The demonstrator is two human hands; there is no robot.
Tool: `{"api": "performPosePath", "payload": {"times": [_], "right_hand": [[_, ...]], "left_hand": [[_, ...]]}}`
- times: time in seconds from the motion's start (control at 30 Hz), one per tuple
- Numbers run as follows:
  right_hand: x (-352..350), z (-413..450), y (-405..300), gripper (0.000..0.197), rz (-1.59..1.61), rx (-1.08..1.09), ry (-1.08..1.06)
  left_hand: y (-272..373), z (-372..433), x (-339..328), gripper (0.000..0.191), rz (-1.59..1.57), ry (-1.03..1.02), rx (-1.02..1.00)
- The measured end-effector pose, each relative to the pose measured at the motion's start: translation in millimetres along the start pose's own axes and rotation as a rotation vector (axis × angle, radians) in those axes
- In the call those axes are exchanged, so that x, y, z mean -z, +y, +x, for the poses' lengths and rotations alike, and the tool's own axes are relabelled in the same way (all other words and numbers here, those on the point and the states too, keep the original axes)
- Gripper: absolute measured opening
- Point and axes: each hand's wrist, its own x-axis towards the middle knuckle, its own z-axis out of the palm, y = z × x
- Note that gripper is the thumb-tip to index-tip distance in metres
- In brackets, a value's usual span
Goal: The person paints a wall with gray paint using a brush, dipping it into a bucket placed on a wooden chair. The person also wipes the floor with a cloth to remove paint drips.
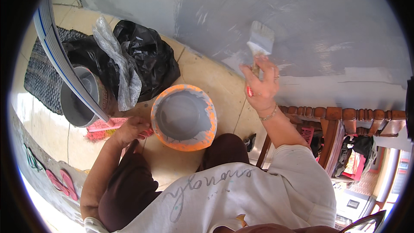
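Observation:
My right hand grips the handle of a flat paintbrush. Its pale bristles, coated with grey paint, lie against or very close to the grey wall. Low in front of me is an orange plastic container, its rim smeared with grey and grey paint inside. At its left side my left hand is curled, holding it there; the exact grip is partly hidden by the fingers. Wet-looking streaks and uneven patches show on the wall around the brush.
Left of the container lie a black plastic bag and a clear plastic wrap. A paint bucket stands behind a broom with a striped handle. A woven mat, pink flip-flops and wooden furniture are also around.

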Motion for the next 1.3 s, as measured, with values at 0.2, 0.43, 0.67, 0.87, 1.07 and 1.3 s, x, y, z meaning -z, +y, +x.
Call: {"api": "performPosePath", "payload": {"times": [0.2,0.43,0.67,0.87,1.07,1.3], "right_hand": [[-129,-101,-14,0.030,0.193,-0.172,-0.570],[-122,-72,18,0.020,0.349,-0.278,-0.339],[-84,-61,-32,0.033,0.321,-0.295,-0.217],[-165,-67,-17,0.014,0.361,-0.265,-0.398],[-89,-84,22,0.011,0.246,-0.390,-0.396],[-121,24,-33,0.016,0.419,-0.070,-0.367]], "left_hand": [[3,-13,0,0.039,0.008,0.106,0.030],[-6,-17,4,0.054,-0.023,0.114,0.038],[-5,-14,3,0.055,0.012,0.135,0.063],[3,-14,5,0.056,0.004,0.114,0.059],[-3,-11,4,0.048,-0.035,0.144,0.050],[10,6,2,0.036,0.152,0.040,0.023]]}}
